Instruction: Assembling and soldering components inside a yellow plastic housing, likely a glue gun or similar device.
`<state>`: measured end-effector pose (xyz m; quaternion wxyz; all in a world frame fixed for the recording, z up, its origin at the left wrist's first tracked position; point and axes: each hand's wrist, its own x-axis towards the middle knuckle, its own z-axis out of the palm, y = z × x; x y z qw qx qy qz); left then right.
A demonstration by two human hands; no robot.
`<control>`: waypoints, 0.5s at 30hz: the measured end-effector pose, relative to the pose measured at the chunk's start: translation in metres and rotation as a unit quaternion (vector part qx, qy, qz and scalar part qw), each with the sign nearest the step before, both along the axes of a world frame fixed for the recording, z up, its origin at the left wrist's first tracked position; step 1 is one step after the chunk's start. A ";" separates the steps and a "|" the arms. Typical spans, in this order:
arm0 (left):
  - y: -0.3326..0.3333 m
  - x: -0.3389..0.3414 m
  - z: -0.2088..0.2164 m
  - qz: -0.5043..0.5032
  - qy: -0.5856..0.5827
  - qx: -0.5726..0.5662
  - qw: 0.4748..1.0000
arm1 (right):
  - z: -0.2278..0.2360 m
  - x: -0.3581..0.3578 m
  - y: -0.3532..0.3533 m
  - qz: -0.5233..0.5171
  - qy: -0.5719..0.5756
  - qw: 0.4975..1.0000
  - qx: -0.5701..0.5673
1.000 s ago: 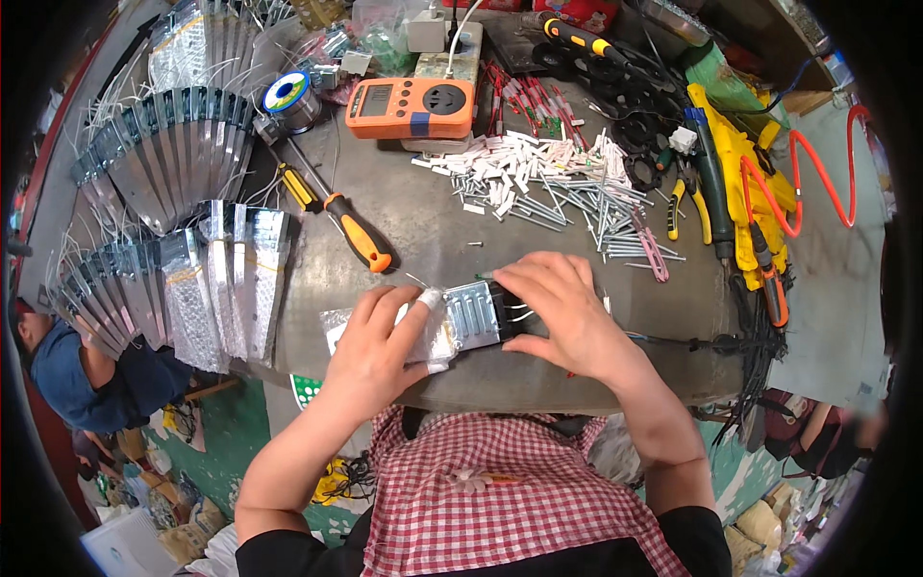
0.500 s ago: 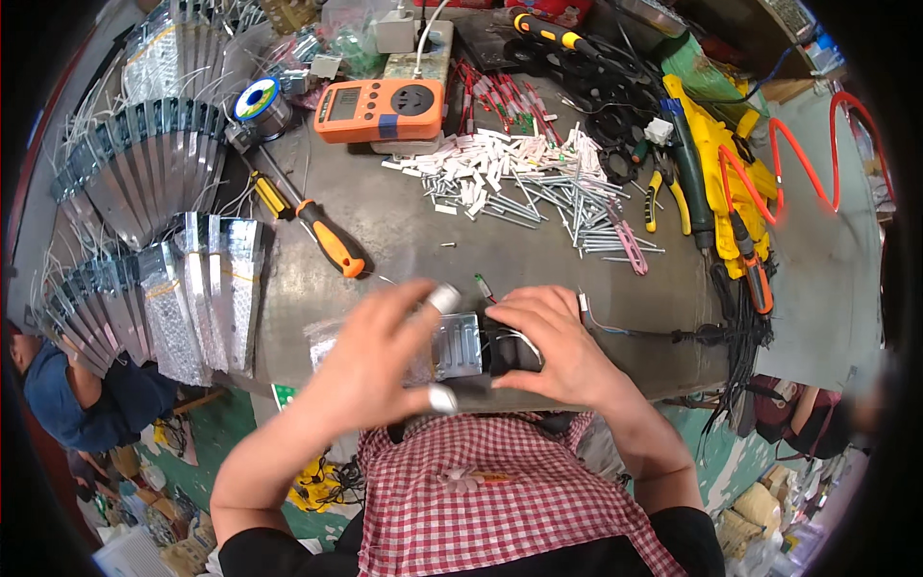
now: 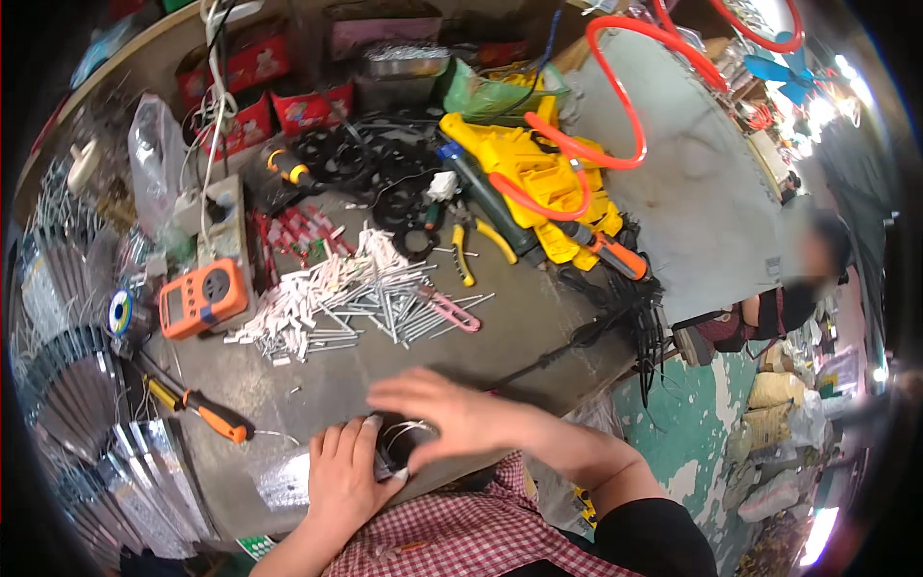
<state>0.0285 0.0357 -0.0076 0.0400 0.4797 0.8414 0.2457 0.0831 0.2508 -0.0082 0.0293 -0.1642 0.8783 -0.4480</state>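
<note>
My left hand (image 3: 346, 471) lies flat with its fingers together, over the near edge of the table. A silver, shiny flat piece (image 3: 281, 481) sticks out to the left from under it. White coverings show at the tips of its index finger and thumb. Just to the right, my right hand (image 3: 442, 418) is spread, thumb apart from the fingers, above a dark part with thin white wires (image 3: 409, 433). Its fingers partly hide that part, and I see nothing held in them. Whether the dark part joins the silver piece is hidden.
White sleeves and metal screws (image 3: 356, 298) lie heaped beyond my hands. An orange meter (image 3: 204, 298), a screwdriver (image 3: 219, 419) and fanned metal strips (image 3: 67, 385) are at left. Yellow-handled pliers (image 3: 463, 252), a yellow holder (image 3: 510, 154) and black cables (image 3: 644, 322) lie right. A person sits far right.
The view has swung to the right. My left hand has come down from the air onto the silver piece. My right hand has opened out over the dark part.
</note>
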 end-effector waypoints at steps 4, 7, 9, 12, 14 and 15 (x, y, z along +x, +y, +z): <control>-0.003 0.001 0.002 0.011 0.013 -0.002 1.000 | 0.017 -0.030 0.085 -0.310 0.112 0.940 0.085; 0.000 0.001 0.001 0.013 0.009 0.004 1.000 | -0.001 -0.055 0.139 -0.343 0.231 0.871 0.265; 0.000 -0.001 -0.001 0.018 0.014 0.006 1.000 | -0.011 -0.072 0.166 -0.390 0.251 0.786 0.409; -0.004 -0.003 -0.001 0.018 0.017 -0.013 1.000 | -0.001 -0.085 0.191 -0.439 0.062 0.792 0.419; -0.004 -0.004 0.002 0.025 -0.005 -0.012 1.000 | 0.007 -0.082 0.203 -0.467 0.079 0.842 0.259; -0.004 -0.004 0.003 0.026 -0.005 -0.019 0.999 | 0.028 -0.077 0.197 -0.471 0.056 0.856 0.207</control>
